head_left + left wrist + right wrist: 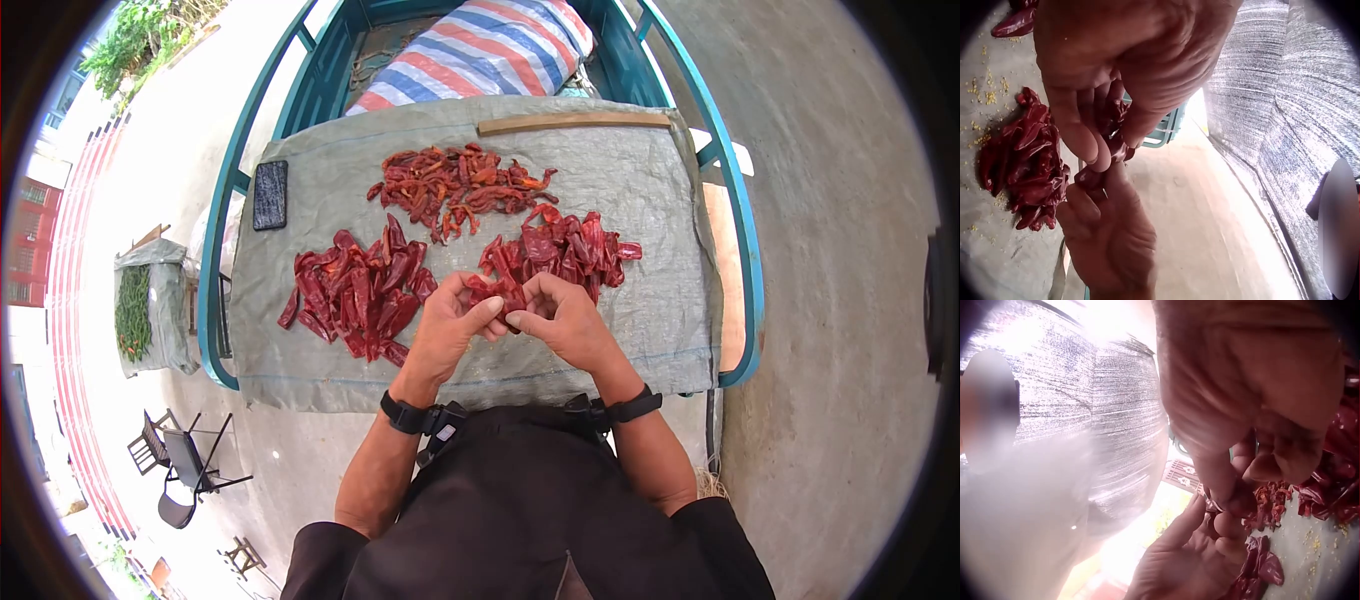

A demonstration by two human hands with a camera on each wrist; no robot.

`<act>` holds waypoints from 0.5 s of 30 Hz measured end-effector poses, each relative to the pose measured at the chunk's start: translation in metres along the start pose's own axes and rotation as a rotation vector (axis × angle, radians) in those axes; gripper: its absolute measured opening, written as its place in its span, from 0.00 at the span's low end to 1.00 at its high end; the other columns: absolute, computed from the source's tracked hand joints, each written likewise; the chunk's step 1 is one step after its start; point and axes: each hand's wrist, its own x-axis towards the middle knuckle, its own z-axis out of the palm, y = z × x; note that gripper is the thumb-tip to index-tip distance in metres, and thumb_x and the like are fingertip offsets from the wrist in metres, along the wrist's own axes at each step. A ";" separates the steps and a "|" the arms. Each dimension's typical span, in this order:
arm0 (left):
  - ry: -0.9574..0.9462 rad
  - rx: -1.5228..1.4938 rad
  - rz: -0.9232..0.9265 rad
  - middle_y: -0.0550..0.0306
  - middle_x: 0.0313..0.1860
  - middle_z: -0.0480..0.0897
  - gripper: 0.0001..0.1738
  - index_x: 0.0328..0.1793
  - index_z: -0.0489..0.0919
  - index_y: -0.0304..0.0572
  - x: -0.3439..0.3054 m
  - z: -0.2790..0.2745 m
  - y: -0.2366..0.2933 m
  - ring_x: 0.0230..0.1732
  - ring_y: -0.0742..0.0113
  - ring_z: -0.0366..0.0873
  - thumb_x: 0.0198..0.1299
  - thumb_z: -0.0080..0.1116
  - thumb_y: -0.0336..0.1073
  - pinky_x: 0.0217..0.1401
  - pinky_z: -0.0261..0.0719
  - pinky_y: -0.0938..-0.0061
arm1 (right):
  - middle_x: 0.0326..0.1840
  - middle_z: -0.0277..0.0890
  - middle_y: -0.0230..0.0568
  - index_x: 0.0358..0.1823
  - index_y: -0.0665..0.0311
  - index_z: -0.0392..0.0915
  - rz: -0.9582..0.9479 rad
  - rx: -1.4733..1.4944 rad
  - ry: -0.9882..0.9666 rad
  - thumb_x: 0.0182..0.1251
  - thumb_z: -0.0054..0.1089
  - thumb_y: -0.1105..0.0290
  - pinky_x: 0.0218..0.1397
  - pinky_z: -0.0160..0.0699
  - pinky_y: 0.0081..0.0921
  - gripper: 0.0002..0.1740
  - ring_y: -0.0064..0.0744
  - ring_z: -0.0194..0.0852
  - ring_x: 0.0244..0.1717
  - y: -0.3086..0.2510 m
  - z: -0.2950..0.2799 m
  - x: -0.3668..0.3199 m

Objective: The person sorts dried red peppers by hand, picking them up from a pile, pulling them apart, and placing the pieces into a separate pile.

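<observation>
Both hands meet over the near part of a grey-green woven sheet (480, 372), pinching a dried red chili pepper (513, 294) between them. My left hand (452, 328) grips one end with thumb and fingers. At the other end, the thumb and curled fingers of my right hand (568, 325) hold it. In the left wrist view the fingertips of both hands nearly meet around the glossy pepper (1120, 152), covering much of it. One heap of whole-looking dark red chilies (360, 290) lies left of the hands. Another chili heap (572, 255) lies just beyond the right hand.
Farther back is a pile of thinner, orange-red chili pieces (455, 185). A phone (270, 195) lies at the left, a wooden strip (575, 122) at the back. Teal rails (742, 250) flank the sheet; a striped bag (480, 55) sits behind. Yellow seeds (990, 97) are scattered about.
</observation>
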 end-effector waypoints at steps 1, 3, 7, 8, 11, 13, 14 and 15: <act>0.000 0.002 -0.008 0.51 0.48 0.89 0.21 0.69 0.76 0.33 -0.001 0.000 -0.001 0.41 0.67 0.90 0.79 0.67 0.37 0.47 0.90 0.72 | 0.31 0.77 0.25 0.42 0.65 0.81 0.007 0.005 -0.015 0.67 0.79 0.68 0.36 0.72 0.22 0.13 0.14 0.70 0.33 0.002 -0.001 0.000; -0.027 -0.046 -0.002 0.50 0.50 0.88 0.20 0.70 0.75 0.33 -0.002 -0.001 -0.003 0.43 0.65 0.91 0.81 0.64 0.36 0.48 0.90 0.72 | 0.31 0.77 0.24 0.40 0.65 0.81 0.014 0.099 0.005 0.68 0.78 0.68 0.36 0.71 0.21 0.13 0.14 0.69 0.33 0.013 0.001 0.001; -0.045 -0.091 -0.020 0.47 0.56 0.86 0.19 0.74 0.74 0.33 -0.003 -0.002 -0.011 0.47 0.61 0.91 0.84 0.57 0.35 0.50 0.89 0.71 | 0.32 0.77 0.24 0.39 0.66 0.81 0.086 0.109 0.017 0.70 0.77 0.67 0.37 0.70 0.22 0.12 0.14 0.69 0.34 0.021 -0.003 -0.006; -0.021 -0.090 -0.040 0.47 0.57 0.86 0.20 0.74 0.74 0.32 -0.003 -0.003 -0.012 0.48 0.61 0.91 0.84 0.56 0.35 0.50 0.89 0.71 | 0.32 0.77 0.25 0.39 0.66 0.81 0.100 0.098 0.019 0.70 0.77 0.67 0.37 0.70 0.23 0.12 0.14 0.70 0.34 0.021 -0.005 -0.008; 0.040 -0.064 -0.079 0.48 0.59 0.84 0.20 0.75 0.75 0.31 -0.005 -0.003 -0.014 0.50 0.61 0.91 0.85 0.53 0.35 0.51 0.89 0.71 | 0.32 0.78 0.28 0.40 0.67 0.81 0.134 0.063 0.041 0.70 0.76 0.67 0.38 0.72 0.25 0.12 0.17 0.71 0.34 0.026 -0.008 -0.015; 0.060 -0.017 -0.081 0.49 0.59 0.83 0.20 0.75 0.75 0.30 -0.008 -0.002 -0.012 0.50 0.61 0.91 0.85 0.52 0.34 0.50 0.89 0.72 | 0.31 0.78 0.30 0.41 0.68 0.82 0.147 0.037 0.083 0.70 0.76 0.67 0.38 0.74 0.27 0.13 0.20 0.73 0.34 0.042 -0.013 -0.016; 0.063 0.020 -0.082 0.50 0.58 0.83 0.20 0.75 0.75 0.29 -0.008 -0.003 -0.013 0.50 0.61 0.91 0.84 0.53 0.34 0.50 0.89 0.72 | 0.31 0.79 0.32 0.41 0.68 0.82 0.110 -0.012 0.138 0.69 0.76 0.67 0.39 0.74 0.28 0.13 0.21 0.73 0.33 0.048 -0.017 -0.015; 0.065 0.056 -0.083 0.50 0.57 0.83 0.20 0.75 0.76 0.29 -0.008 -0.005 -0.014 0.49 0.62 0.91 0.84 0.53 0.34 0.50 0.89 0.72 | 0.31 0.79 0.33 0.42 0.69 0.82 0.072 -0.060 0.192 0.69 0.76 0.67 0.39 0.75 0.28 0.13 0.22 0.73 0.33 0.054 -0.022 -0.013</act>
